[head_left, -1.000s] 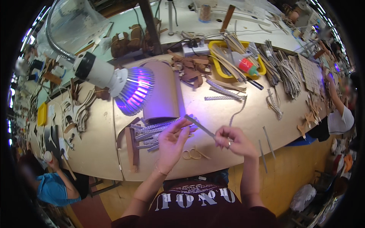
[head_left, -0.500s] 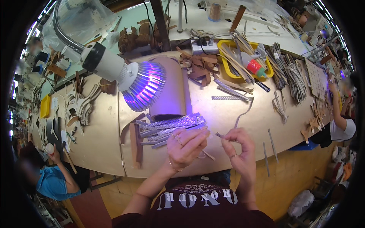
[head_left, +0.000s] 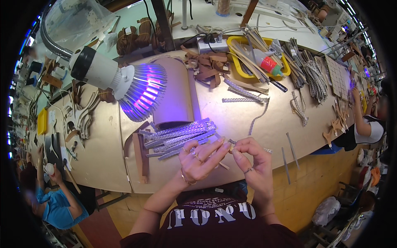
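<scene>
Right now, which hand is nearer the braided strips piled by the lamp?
Left. The left hand is by the near edge of the braided strips; the right hand is farther right.

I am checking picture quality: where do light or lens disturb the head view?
In the head view, purple glare streaks the lamp fins and tints the braided strips; also in the head view, the table's front edge bows and the corners are black.

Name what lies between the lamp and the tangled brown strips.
In the head view, a curved tan form lies between the lamp and the tangled brown strips, partly behind the lamp.
</scene>
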`<state>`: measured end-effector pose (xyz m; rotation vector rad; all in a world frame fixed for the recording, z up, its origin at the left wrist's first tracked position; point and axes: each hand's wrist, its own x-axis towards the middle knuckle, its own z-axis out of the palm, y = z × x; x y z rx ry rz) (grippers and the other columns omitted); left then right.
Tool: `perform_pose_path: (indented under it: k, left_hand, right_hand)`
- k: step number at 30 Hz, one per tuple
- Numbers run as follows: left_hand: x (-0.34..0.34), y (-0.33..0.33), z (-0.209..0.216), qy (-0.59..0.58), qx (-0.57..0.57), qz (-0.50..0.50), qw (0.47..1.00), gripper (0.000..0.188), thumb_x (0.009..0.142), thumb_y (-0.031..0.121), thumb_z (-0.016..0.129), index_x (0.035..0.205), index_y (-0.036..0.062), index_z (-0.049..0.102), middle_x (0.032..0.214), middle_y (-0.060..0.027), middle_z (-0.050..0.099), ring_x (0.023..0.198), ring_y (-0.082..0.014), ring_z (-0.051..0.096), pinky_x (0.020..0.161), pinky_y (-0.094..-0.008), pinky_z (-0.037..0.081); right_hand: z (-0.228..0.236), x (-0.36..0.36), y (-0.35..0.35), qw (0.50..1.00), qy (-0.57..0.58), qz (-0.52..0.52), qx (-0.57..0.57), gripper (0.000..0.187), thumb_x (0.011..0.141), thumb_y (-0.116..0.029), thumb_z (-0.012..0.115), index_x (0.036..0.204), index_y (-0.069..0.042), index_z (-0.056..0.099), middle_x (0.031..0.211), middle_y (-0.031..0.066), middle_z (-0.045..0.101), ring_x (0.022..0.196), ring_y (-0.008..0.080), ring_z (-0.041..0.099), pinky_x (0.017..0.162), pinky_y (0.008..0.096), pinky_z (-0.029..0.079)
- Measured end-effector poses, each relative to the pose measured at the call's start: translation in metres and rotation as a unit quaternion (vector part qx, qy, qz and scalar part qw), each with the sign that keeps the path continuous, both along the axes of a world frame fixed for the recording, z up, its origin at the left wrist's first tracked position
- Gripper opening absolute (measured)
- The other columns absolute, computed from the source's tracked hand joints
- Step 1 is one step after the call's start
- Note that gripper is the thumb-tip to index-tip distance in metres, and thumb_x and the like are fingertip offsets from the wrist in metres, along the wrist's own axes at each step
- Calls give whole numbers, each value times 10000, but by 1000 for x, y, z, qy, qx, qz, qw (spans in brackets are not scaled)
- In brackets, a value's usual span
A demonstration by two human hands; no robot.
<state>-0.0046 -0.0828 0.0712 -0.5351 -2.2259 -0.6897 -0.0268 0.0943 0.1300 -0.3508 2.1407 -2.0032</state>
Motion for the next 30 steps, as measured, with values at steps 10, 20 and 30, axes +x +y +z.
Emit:
perform_pose_path:
  k: [10, 20, 30]
  left_hand:
    - [-3, 5, -7, 23, 10, 15, 1000, 306, 790, 91, 723, 1094, 114, 734, 1060, -30, 721, 726, -61, 660, 683, -245, 411]
    - [-9, 10, -5, 15, 42, 3, 999, 283, 757, 63, 719, 1038, 83, 726, 985, -35, 737, 655, -91, 631, 659, -257, 466]
    - [-15, 1, 10, -59, 125, -69, 988, 241, 741, 74, 712, 981, 53, 703, 832, -37, 718, 654, -165, 657, 617, -292, 495]
  right_hand:
    - [-6, -1, -2, 1000, 14, -9, 3, 57, 900, -1, 635, 937, 38, 655, 942, 82, 605, 881, 156, 586, 807, 270, 458]
    - [-13, -3, -1, 1000, 16, -14, 10, 65, 882, -20, 646, 935, 14, 663, 937, 81, 613, 866, 176, 580, 813, 289, 443]
    - [-15, -4, -3, 970, 163, -12, 178, 123, 827, -55, 690, 950, -43, 681, 976, 81, 627, 900, 258, 561, 828, 358, 414]
